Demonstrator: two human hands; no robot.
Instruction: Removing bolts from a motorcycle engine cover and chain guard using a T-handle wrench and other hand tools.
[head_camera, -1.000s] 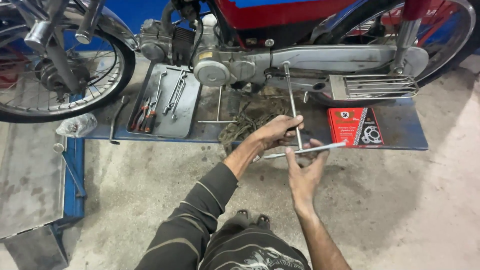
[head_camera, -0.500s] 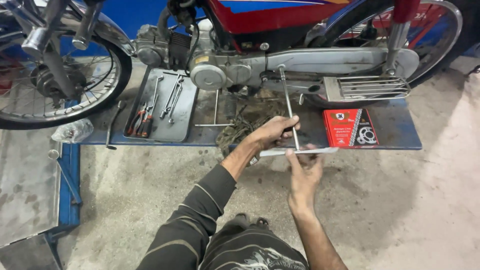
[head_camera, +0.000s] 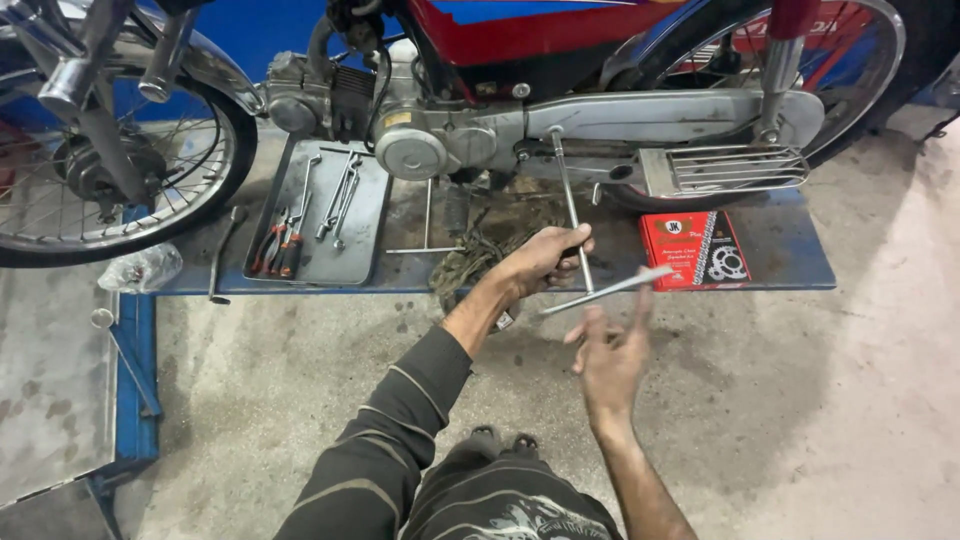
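Observation:
My left hand (head_camera: 543, 258) is shut around the shaft of a long T-handle wrench (head_camera: 568, 205). The shaft runs up to the chain-case area of a red motorcycle (head_camera: 600, 115), and its crossbar (head_camera: 610, 288) sticks out to the right of my fist. My right hand (head_camera: 610, 352) hovers just below the crossbar, blurred, with fingers spread and nothing in it; the fingertips are near the bar's right end. A dirty chain pile (head_camera: 478, 255) lies on the blue lift platform (head_camera: 790, 265) beside my left hand.
A grey tool tray (head_camera: 322, 262) with pliers and spanners sits left of the engine. A red parts box (head_camera: 695, 250) lies to the right. The front wheel (head_camera: 100, 170) is at left, with a plastic bag (head_camera: 140, 268) nearby. The concrete floor (head_camera: 830, 400) is in front.
My right hand has let go of the crossbar and dropped slightly below it, fingers opening. My left hand keeps its grip on the shaft. The view shifted a little.

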